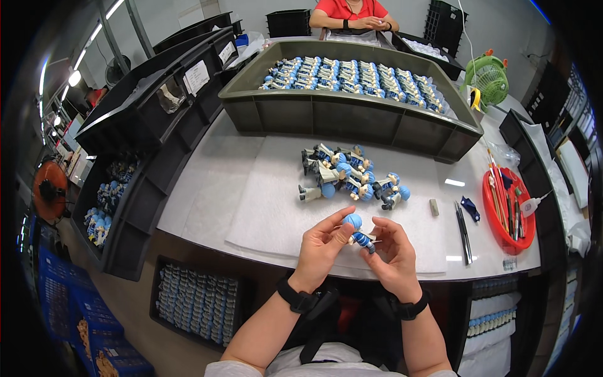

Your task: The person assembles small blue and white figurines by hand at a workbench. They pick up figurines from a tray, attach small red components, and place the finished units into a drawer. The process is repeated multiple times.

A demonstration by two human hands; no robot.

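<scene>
Between my hands, over the table's near edge, is a small figurine (pixel 361 238) with a light blue head and a blue-and-white body. My left hand (pixel 319 250) pinches it by the head between thumb and fingers. At its dark feet, my right hand (pixel 397 256) closes on the lower end with thumb and fingertips. Just beyond my hands a loose pile of similar figurines (pixel 344 171) lies on a white sheet (pixel 270 213), some on their sides. A small grey block (pixel 434 207) sits to the right of the pile.
A large grey-green tray (pixel 352 119) of figurines in rows stands behind the pile. On the right are a red basket (pixel 526 234) with brushes, dark pens (pixel 463 232) and a green fan (pixel 488 78). Black crates (pixel 141 213) flank the left. A person (pixel 355 19) sits opposite.
</scene>
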